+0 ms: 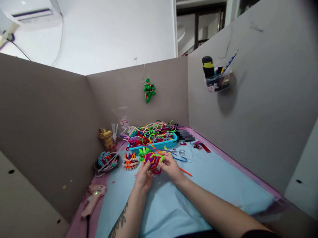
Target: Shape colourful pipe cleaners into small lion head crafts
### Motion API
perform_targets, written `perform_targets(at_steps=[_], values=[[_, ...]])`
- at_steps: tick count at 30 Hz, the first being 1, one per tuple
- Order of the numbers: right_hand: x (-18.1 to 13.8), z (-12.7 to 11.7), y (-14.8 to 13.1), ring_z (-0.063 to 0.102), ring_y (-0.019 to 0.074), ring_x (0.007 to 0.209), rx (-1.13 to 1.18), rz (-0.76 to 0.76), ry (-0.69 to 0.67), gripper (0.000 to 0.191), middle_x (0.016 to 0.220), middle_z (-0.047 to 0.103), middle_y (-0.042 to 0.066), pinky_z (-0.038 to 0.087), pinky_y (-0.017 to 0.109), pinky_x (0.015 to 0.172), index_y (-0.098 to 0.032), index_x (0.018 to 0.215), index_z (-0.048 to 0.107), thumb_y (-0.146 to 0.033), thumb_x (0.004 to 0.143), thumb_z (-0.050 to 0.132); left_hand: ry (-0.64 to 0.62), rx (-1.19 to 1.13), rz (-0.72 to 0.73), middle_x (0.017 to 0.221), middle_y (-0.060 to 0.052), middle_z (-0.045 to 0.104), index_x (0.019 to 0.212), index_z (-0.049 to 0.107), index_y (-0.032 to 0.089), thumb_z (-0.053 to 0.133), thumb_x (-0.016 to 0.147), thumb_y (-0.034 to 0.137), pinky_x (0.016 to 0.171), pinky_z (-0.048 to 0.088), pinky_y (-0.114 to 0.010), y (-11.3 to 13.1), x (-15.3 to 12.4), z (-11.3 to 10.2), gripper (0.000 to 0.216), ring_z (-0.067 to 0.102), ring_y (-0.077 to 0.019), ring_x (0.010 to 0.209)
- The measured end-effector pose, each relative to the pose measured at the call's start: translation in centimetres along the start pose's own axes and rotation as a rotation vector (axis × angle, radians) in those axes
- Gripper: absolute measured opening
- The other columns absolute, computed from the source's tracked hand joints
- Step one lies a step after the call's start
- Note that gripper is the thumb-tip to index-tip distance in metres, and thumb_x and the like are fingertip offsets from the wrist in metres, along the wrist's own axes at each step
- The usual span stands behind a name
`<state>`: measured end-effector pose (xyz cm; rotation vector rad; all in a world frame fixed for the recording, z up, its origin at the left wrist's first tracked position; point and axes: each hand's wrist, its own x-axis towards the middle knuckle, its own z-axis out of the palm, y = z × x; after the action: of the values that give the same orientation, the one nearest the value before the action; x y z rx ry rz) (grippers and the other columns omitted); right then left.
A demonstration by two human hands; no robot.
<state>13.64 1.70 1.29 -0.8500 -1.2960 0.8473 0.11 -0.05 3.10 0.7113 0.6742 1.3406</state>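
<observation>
My left hand (144, 175) is closed around a round pipe-cleaner figure (152, 160) striped in red, purple and yellow, with bright green fuzzy parts at its left. At its right side, the fingers of my right hand (170, 165) pinch a light green pipe cleaner (159, 156) that lies against the figure. Part of the figure is hidden by my fingers. Just left of it on the blue cloth (206, 188) sits an orange and cream pipe-cleaner piece (130, 161). An orange pipe cleaner (186, 172) sticks out beyond my right wrist.
Behind my hands stands a blue tray (173, 142) heaped with pipe cleaners. Scissors (181, 152) lie to the right. A dark bowl (116, 165) and a pink glue gun (94, 200) are at left. Grey partitions enclose the table; a small bin (217, 82) hangs on the right one.
</observation>
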Motion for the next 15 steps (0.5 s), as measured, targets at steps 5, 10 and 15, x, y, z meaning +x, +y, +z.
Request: perform_targets(at_steps=[5, 10, 15], values=[[0.2, -0.3, 0.0, 0.046, 0.0240, 0.110, 0.065, 0.014, 0.021, 0.013, 0.110, 0.051, 0.007, 0.034, 0.037, 0.096, -0.021, 0.072, 0.067, -0.032, 0.066, 0.066, -0.017, -0.035, -0.002, 0.097, -0.008, 0.068, 0.099, 0.061, 0.016, 0.071, 0.069, 0.030, 0.072, 0.050, -0.029, 0.0, 0.1, -0.2, 0.035, 0.065, -0.0186, 0.083], [0.5, -0.5, -0.4, 0.046, 0.0240, 0.110, 0.104, 0.016, -0.002, 0.016, 0.106, 0.056, 0.006, 0.033, 0.037, 0.097, -0.021, 0.071, 0.067, -0.036, 0.066, 0.068, -0.044, -0.035, -0.046, 0.099, -0.009, 0.068, 0.101, 0.062, 0.016, 0.070, 0.071, 0.032, 0.076, 0.050, -0.032, 0.1, 0.3, -0.5, 0.035, 0.064, -0.0221, 0.092], [0.5, -0.4, -1.0, 0.046, 0.0234, 0.108, 0.111, 0.028, -0.018, 0.016, 0.101, 0.058, 0.005, 0.031, 0.036, 0.098, -0.021, 0.067, 0.066, -0.036, 0.065, 0.069, -0.076, -0.057, -0.089, 0.101, -0.008, 0.068, 0.103, 0.061, 0.017, 0.067, 0.073, 0.030, 0.075, 0.050, -0.030, 0.3, 0.3, -0.7, 0.033, 0.064, -0.0204, 0.089]])
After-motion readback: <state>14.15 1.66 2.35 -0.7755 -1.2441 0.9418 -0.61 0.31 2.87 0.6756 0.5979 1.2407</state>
